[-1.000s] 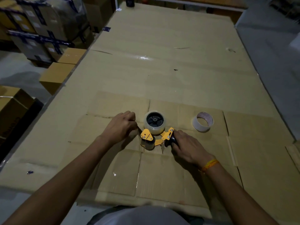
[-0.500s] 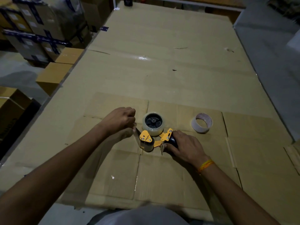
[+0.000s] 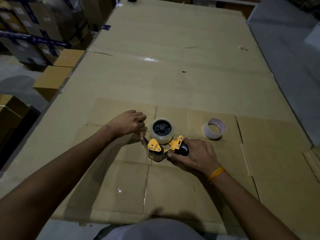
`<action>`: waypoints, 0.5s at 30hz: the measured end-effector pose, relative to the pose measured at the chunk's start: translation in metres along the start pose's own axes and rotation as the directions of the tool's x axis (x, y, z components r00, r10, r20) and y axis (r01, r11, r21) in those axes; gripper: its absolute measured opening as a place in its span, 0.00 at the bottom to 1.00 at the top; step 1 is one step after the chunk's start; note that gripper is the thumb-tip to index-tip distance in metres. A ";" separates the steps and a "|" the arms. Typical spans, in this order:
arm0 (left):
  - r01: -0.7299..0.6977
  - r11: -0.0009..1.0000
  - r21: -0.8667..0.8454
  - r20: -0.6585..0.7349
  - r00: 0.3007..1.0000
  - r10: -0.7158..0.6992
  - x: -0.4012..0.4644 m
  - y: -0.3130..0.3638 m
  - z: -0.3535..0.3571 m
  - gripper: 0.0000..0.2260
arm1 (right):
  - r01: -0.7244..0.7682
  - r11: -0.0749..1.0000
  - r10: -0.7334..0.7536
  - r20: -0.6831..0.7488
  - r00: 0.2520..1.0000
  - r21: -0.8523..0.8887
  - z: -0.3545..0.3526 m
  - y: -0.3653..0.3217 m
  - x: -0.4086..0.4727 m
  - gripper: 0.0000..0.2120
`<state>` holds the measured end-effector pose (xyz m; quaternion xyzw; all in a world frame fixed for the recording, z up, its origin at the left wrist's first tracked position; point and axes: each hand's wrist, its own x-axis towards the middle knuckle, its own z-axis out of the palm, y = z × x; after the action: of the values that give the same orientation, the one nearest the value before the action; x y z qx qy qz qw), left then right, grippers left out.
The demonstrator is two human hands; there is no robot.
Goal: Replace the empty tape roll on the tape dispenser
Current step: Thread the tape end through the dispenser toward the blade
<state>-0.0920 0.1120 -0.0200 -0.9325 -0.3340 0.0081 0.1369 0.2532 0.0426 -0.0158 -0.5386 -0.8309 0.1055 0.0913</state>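
Tape dispenser (image 3: 161, 146): new roll (image 3: 161, 129) seated, our right hand (image 3: 192, 155) grips handle, left hand (image 3: 129, 122) pinches tape end; next, thread through near roller.

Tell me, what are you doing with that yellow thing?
A person is loading tape into a yellow dispenser lying on cardboard. The right hand grips its black handle. The left hand pulls a strip of clear tape from the new roll already on it. The empty roll sits aside to the right.
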 end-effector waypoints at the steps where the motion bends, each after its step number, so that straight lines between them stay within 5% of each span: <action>1: -0.012 1.000 0.006 0.005 1.000 0.012 0.001 -0.003 0.003 0.14 | -0.003 1.000 0.003 0.001 1.000 0.000 0.000 -0.001 0.000 0.30; 9: -0.127 0.990 0.067 -0.005 0.992 0.128 0.014 -0.019 0.015 0.32 | 0.006 1.000 -0.005 0.028 1.000 -0.012 -0.003 -0.001 0.004 0.31; 15: -0.304 0.950 0.074 0.041 0.952 0.302 0.027 -0.024 0.018 0.31 | 0.040 0.998 -0.038 0.048 0.998 -0.049 -0.004 0.002 0.008 0.29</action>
<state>-0.0878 0.1516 -0.0289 -0.9664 -0.1883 0.0559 0.1659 0.2530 0.0512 -0.0118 -0.5219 -0.8455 0.0953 0.0603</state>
